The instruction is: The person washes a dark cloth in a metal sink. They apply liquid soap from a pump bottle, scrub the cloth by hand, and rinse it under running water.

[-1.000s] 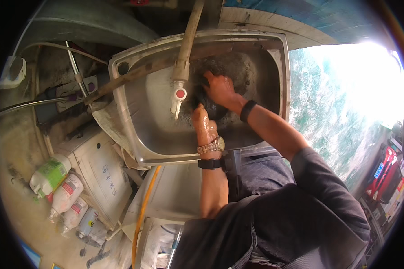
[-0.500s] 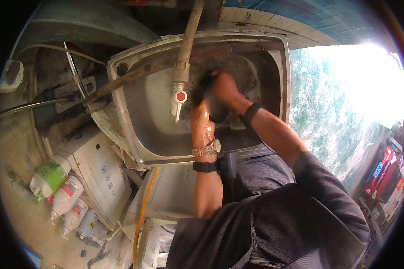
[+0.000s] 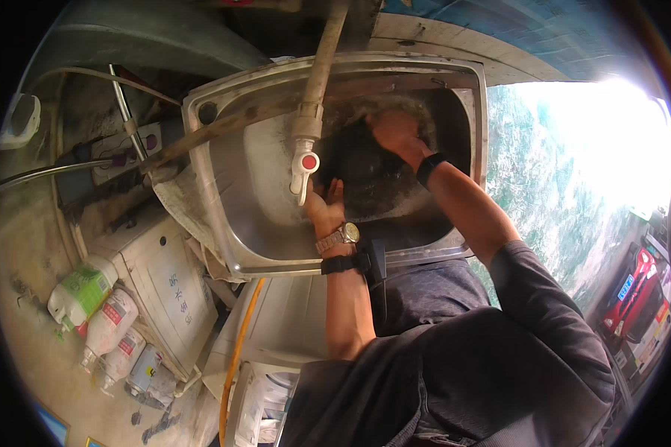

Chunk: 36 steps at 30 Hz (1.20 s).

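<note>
A metal sink (image 3: 479,160) lies before me, with a dark, cloth-like item (image 3: 356,153) in its basin; its shape is hard to make out. My right hand (image 3: 395,132) is closed at the far right edge of this dark item and seems to grip it. Lower and to the left, my left hand (image 3: 325,208) is turned palm up with its fingers apart, beside the near left part of the dark item. The tap (image 3: 306,164), with a white lever and a red cap, hangs over the basin and partly covers the left fingers.
A brown pipe (image 3: 224,128) crosses the sink's left part. Left of the sink stand a white box (image 3: 168,279) and several bottles, one a green-labelled jug (image 3: 82,294). An orange hose (image 3: 238,343) runs down near my left arm. A green-stained wall (image 3: 525,171) rises at right.
My hands, close together before, have moved apart: the right one to the right, the left one down and left with its fingers spread. The dark item now shows spread out between them.
</note>
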Each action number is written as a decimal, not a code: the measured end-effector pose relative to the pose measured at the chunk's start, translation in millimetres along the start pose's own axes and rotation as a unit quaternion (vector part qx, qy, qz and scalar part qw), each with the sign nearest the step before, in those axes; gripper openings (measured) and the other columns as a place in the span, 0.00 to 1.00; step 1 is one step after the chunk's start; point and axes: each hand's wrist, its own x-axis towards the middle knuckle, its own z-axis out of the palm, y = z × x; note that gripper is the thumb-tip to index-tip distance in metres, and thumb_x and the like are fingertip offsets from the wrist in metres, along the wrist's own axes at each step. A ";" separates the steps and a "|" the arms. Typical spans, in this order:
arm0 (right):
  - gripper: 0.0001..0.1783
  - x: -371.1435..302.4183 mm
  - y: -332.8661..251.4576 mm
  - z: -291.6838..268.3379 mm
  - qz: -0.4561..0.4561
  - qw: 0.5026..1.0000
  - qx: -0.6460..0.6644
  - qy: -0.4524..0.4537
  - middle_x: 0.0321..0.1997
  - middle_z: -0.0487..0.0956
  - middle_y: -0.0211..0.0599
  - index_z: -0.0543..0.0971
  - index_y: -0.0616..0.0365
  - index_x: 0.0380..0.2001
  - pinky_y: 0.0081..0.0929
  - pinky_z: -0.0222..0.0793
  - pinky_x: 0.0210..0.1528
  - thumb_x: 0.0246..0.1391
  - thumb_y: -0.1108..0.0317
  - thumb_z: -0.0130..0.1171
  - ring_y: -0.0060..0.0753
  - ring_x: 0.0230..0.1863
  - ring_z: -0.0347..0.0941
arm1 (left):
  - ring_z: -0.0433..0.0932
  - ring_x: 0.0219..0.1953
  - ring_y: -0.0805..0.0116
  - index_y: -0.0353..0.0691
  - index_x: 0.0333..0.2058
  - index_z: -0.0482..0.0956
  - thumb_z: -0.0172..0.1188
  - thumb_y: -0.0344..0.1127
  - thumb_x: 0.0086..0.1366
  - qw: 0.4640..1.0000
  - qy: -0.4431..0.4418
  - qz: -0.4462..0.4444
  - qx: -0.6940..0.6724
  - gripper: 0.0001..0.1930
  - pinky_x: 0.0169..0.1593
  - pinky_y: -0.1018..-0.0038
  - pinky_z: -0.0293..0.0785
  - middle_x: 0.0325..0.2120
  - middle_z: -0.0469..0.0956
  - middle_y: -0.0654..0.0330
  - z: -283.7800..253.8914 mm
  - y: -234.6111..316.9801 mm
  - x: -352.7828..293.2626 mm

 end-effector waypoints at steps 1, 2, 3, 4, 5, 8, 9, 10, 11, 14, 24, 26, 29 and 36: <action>0.25 -3.0 -0.5 -5.8 0.023 0.997 -0.022 0.064 0.45 0.78 0.49 0.78 0.59 0.39 0.45 0.72 0.46 0.51 0.46 0.57 0.46 0.47 0.76 | 0.67 0.49 0.54 0.40 0.51 0.67 0.57 0.41 0.64 0.998 -0.031 0.040 0.040 0.20 0.44 0.52 0.78 0.49 0.64 0.55 -0.6 -0.4 1.0; 0.26 -4.4 0.7 -13.2 0.046 0.990 -0.045 0.128 0.45 0.78 0.49 0.78 0.60 0.38 0.46 0.72 0.46 0.51 0.46 0.57 0.45 0.48 0.76 | 0.67 0.48 0.54 0.41 0.51 0.67 0.58 0.42 0.63 0.999 -0.026 0.013 0.031 0.21 0.44 0.52 0.78 0.48 0.65 0.55 -0.3 -1.4 3.2; 0.26 -7.3 1.5 -20.4 -0.040 0.990 -0.057 0.119 0.46 0.78 0.51 0.78 0.60 0.37 0.47 0.72 0.47 0.52 0.46 0.57 0.45 0.48 0.76 | 0.67 0.48 0.55 0.42 0.52 0.68 0.59 0.42 0.62 1.000 0.001 -0.011 0.028 0.21 0.43 0.51 0.77 0.48 0.65 0.55 -2.2 -2.8 4.1; 0.26 -9.7 1.8 -26.3 -0.127 0.984 -0.069 0.107 0.46 0.78 0.52 0.78 0.61 0.37 0.47 0.71 0.47 0.52 0.45 0.56 0.45 0.49 0.76 | 0.67 0.47 0.55 0.43 0.52 0.68 0.60 0.42 0.61 0.998 0.023 -0.049 0.018 0.22 0.42 0.51 0.77 0.47 0.66 0.55 -3.3 -5.2 6.0; 0.26 -10.3 2.5 -34.7 -0.215 0.969 -0.080 0.096 0.46 0.78 0.53 0.78 0.61 0.37 0.48 0.71 0.47 0.52 0.45 0.56 0.45 0.49 0.76 | 0.68 0.41 0.55 0.39 0.50 0.63 0.62 0.48 0.60 0.997 -0.017 -0.063 0.037 0.27 0.42 0.53 0.73 0.45 0.60 0.54 -6.0 -7.5 6.2; 0.29 -11.9 -5.5 -38.9 0.006 0.998 -0.031 -0.045 0.49 0.76 0.56 0.76 0.63 0.44 0.45 0.70 0.50 0.51 0.46 0.57 0.47 0.51 0.75 | 0.68 0.40 0.54 0.40 0.51 0.64 0.62 0.52 0.60 0.995 -0.023 -0.030 0.087 0.29 0.42 0.49 0.72 0.44 0.62 0.53 -11.6 -15.6 3.0; 0.31 -5.8 -5.6 -40.5 0.041 0.998 -0.044 -0.011 0.50 0.76 0.57 0.75 0.63 0.47 0.43 0.70 0.51 0.51 0.46 0.58 0.48 0.51 0.74 | 0.68 0.40 0.53 0.40 0.51 0.64 0.60 0.54 0.60 0.995 -0.020 -0.054 0.082 0.30 0.42 0.47 0.71 0.43 0.63 0.53 -10.5 -16.4 3.2; 0.33 -8.6 -12.1 -28.1 0.019 0.983 -0.105 0.150 0.50 0.75 0.58 0.73 0.64 0.50 0.42 0.69 0.52 0.51 0.46 0.59 0.48 0.52 0.74 | 0.68 0.40 0.53 0.40 0.51 0.64 0.59 0.56 0.60 0.992 -0.076 -0.052 0.082 0.31 0.43 0.45 0.70 0.42 0.65 0.52 -11.3 -17.7 0.0; 0.35 -6.3 -13.9 -20.2 -0.002 0.950 -0.168 0.264 0.51 0.75 0.58 0.72 0.66 0.52 0.40 0.68 0.54 0.50 0.46 0.60 0.49 0.53 0.73 | 0.68 0.41 0.52 0.39 0.51 0.64 0.58 0.57 0.60 0.985 -0.108 -0.117 0.065 0.31 0.43 0.44 0.69 0.42 0.66 0.52 -9.2 -17.1 0.2; 0.43 -11.1 -20.5 17.0 -0.132 0.985 0.075 -0.078 0.54 0.73 0.60 0.66 0.70 0.57 0.35 0.64 0.59 0.49 0.45 0.61 0.51 0.57 0.70 | 0.71 0.43 0.53 0.36 0.50 0.66 0.54 0.58 0.63 0.973 -0.137 -0.182 0.030 0.30 0.46 0.46 0.70 0.43 0.70 0.51 -8.1 -14.3 -5.4; 0.35 -65.9 -62.8 -3.8 -0.183 0.933 0.310 -0.024 0.40 0.78 0.62 0.75 0.70 0.45 0.41 0.70 0.49 0.46 0.46 0.61 0.56 0.46 0.76 | 0.71 0.35 0.69 0.39 0.46 0.73 0.56 0.43 0.65 0.915 -0.212 0.211 0.270 0.16 0.38 0.72 0.71 0.34 0.72 0.63 -14.6 -18.1 9.5; 0.33 -45.1 -70.3 1.4 -0.122 0.963 0.241 0.000 0.40 0.81 0.53 0.76 0.67 0.43 0.42 0.71 0.49 0.48 0.44 0.59 0.55 0.45 0.76 | 0.69 0.32 0.71 0.40 0.44 0.73 0.57 0.43 0.64 0.939 -0.210 0.155 0.223 0.15 0.36 0.73 0.69 0.31 0.70 0.64 -8.8 -16.7 6.1; 0.26 -9.4 -53.9 15.3 -0.090 0.968 0.155 0.177 0.26 0.79 0.56 0.75 0.63 0.42 0.48 0.73 0.36 0.50 0.50 0.58 0.59 0.31 0.77 | 0.67 0.28 0.73 0.41 0.42 0.74 0.58 0.42 0.64 0.960 -0.194 0.097 0.179 0.13 0.32 0.74 0.67 0.27 0.67 0.66 3.1 -11.3 -4.4; 0.31 3.5 37.9 8.3 0.068 0.940 -0.002 0.335 0.47 0.74 0.58 0.70 0.62 0.49 0.49 0.69 0.48 0.52 0.47 0.59 0.60 0.47 0.72 | 0.71 0.27 0.68 0.41 0.31 0.72 0.64 0.46 0.59 0.997 -0.067 0.032 -0.015 0.15 0.33 0.69 0.72 0.23 0.70 0.63 -0.7 -4.4 7.5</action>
